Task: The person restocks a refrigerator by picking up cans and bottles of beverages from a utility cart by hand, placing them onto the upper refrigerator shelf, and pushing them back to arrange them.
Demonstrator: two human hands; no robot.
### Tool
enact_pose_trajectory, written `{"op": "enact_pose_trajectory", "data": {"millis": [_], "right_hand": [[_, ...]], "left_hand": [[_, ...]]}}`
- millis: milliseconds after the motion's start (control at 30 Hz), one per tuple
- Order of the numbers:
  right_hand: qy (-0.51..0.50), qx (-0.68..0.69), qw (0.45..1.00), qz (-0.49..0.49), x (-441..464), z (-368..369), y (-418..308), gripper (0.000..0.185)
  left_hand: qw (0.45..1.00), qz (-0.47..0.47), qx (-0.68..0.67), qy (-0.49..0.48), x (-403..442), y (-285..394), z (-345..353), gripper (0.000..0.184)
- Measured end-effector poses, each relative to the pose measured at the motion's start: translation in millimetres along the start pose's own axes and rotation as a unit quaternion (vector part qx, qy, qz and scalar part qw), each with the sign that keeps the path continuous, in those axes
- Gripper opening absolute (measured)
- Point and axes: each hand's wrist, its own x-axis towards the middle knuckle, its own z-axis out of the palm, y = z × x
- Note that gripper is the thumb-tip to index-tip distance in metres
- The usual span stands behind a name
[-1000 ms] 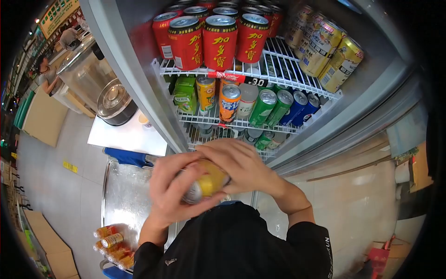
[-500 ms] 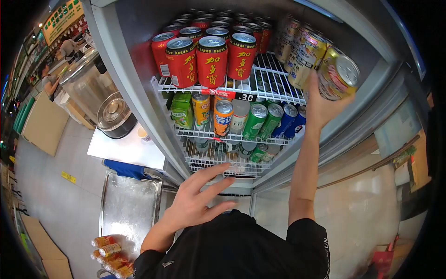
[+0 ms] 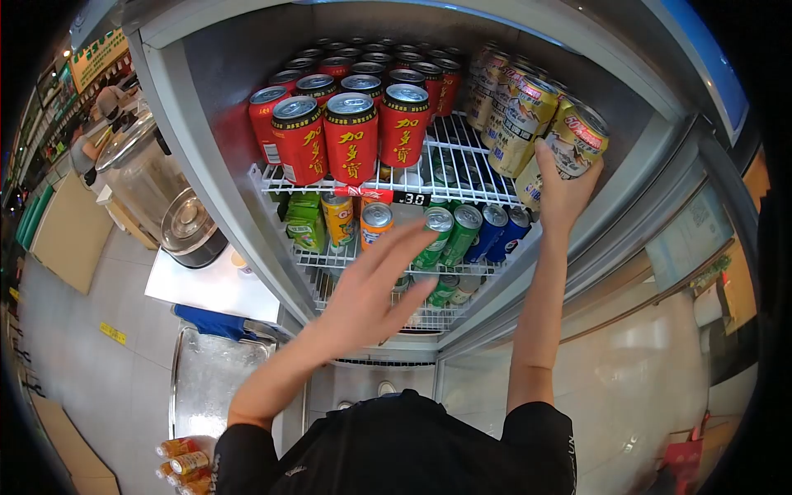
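Note:
My right hand (image 3: 569, 194) is wrapped round a yellow can (image 3: 576, 144) at the right front of the fridge's top shelf, beside more yellow cans (image 3: 518, 124). The can leans slightly, and its base is partly hidden by my hand and another can. My left hand (image 3: 375, 289), a little blurred, has its fingers spread and holds nothing. It hovers in front of the middle shelf, over the view of green cans (image 3: 436, 235). Red cans (image 3: 351, 136) stand in rows on the top shelf's left half.
Blue cans (image 3: 492, 231) and green cartons (image 3: 305, 223) stand on the middle shelf. At the left are a metal cart (image 3: 210, 379) with orange-labelled bottles (image 3: 188, 462), a drink dispenser (image 3: 188, 219) on a white counter (image 3: 206, 285), and another person (image 3: 82, 153). The glass door (image 3: 660, 247) stands open at the right.
My hands held a yellow can together, then my right hand carried it to the top shelf's right side and turned it more upright. My left hand let go and has risen toward the shelves.

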Motion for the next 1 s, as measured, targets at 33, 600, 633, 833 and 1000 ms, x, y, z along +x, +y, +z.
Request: {"op": "enact_pose_trajectory", "data": {"millis": [33,600,633,833,1000], "right_hand": [[-0.008,-0.004,1.0,-0.003,2,-1,3,0.077],[-0.014,0.046,0.999,-0.001,14,11,39,0.08],[-0.007,0.011,1.0,-0.012,15,13,41,0.083],[0.015,-0.137,0.989,-0.047,18,22,37,0.105],[-0.025,-0.157,0.985,-0.064,5,15,28,0.104]], "left_hand": [[0.999,0.029,0.008,0.014,20,-7,8,0.058],[0.975,-0.18,-0.014,-0.127,223,-109,114,0.14],[0.963,-0.204,-0.07,-0.163,223,-111,110,0.143],[0.973,-0.165,-0.093,-0.13,232,-129,132,0.119],[0.976,-0.137,-0.116,-0.124,233,-132,133,0.114]]}}
